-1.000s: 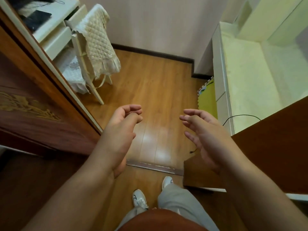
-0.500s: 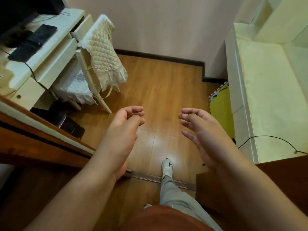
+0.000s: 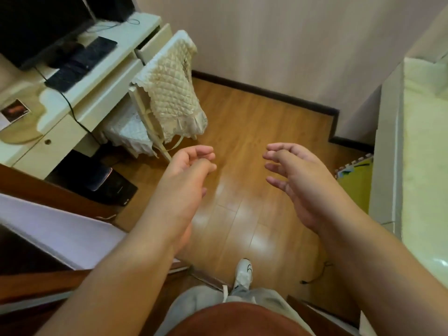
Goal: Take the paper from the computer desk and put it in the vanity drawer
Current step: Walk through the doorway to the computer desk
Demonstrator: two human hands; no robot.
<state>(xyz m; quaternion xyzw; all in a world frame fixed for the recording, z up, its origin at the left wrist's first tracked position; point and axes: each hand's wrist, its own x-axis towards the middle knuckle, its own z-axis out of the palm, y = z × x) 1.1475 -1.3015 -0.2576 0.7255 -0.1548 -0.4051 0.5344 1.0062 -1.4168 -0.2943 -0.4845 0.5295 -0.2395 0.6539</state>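
The white computer desk (image 3: 101, 98) stands at the upper left with a dark monitor (image 3: 41, 27) and a black keyboard (image 3: 80, 64) on it. A sheet of paper with a dark picture (image 3: 13, 112) lies at the desk's left end, cut off by the frame edge. My left hand (image 3: 186, 175) and my right hand (image 3: 298, 180) hover over the wooden floor, both empty with fingers curled and apart, well to the right of the desk. No vanity drawer can be made out.
A white chair with a quilted cream cover (image 3: 169, 93) is pushed against the desk. A black computer case (image 3: 97, 183) sits on the floor under it. A brown door edge (image 3: 48, 195) is at the left, a pale bed (image 3: 424, 166) at the right, a yellow-green foam mat (image 3: 356, 180) beside it.
The view has advanced through the doorway and turned left, bringing the desk, monitor and paper into sight. Both hands stay empty in the same raised pose.
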